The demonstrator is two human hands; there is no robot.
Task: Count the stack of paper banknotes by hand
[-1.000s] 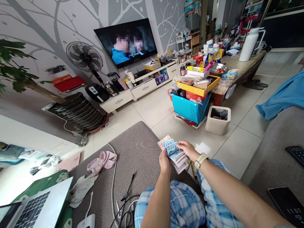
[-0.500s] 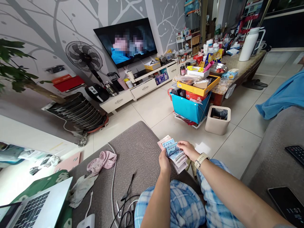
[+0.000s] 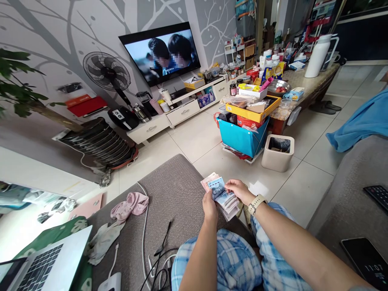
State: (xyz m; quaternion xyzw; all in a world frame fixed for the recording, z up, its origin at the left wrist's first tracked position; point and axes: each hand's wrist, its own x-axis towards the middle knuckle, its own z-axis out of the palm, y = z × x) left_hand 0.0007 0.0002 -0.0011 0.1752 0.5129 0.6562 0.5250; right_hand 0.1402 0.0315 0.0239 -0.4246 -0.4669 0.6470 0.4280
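Your left hand (image 3: 209,205) gripped the banknotes (image 3: 223,195) just beyond your knees (image 3: 232,252); your right hand (image 3: 239,190) touched them with bent fingers, any pinch indeterminable. Firm left-hand pressure was advisable to prevent slippage.

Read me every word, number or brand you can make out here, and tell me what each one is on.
"11:07" on the phone screen.
"TOOTHBRUSH", probably, on the white box; blurred, so not certain.
Too small or blurred to read: the subtitle on the television, the print on the banknotes, the yellow packet, the laptop keys and the remote buttons.
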